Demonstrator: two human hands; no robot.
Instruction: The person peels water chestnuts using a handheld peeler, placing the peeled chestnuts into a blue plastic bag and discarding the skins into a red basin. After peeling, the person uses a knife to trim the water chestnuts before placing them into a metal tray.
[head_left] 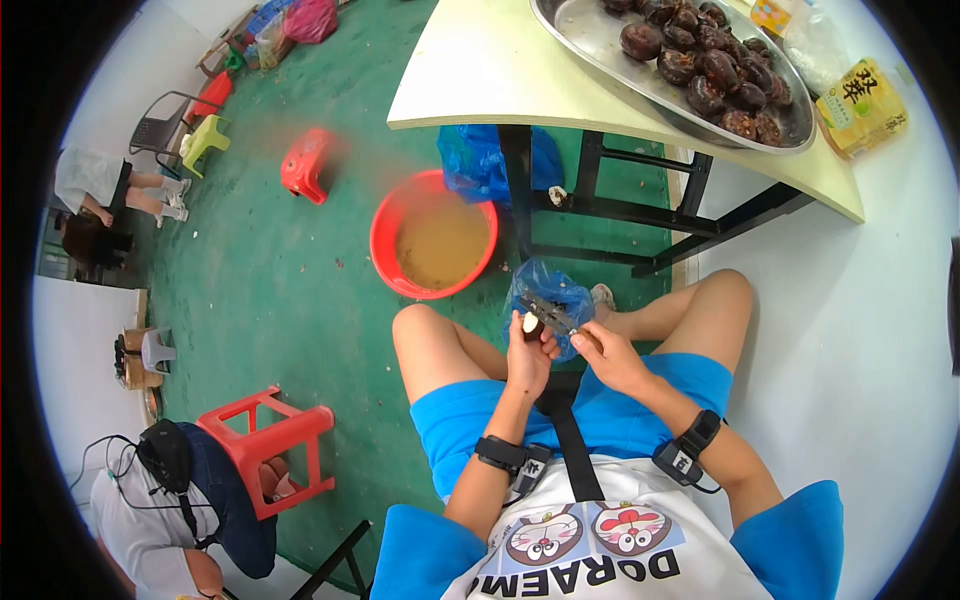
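Observation:
My left hand (530,358) is closed around a dark-skinned water chestnut (531,324) whose pared white flesh faces up. In my right hand (612,362) is a knife (550,313), its wide, dark, stained blade reaching left over the water chestnut. The fingers of that hand wrap round the handle. Below both hands, between my legs, an open blue plastic bag (572,296) stands on the floor, with dark scraps inside partly hidden by the blade.
A red basin (378,250) of murky water stands ahead on the green floor. On the table (470,70), a metal tray (590,62) bears many unpeeled water chestnuts beside a yellow package (862,108). A seated person (165,520) and red stool (265,432) are at left.

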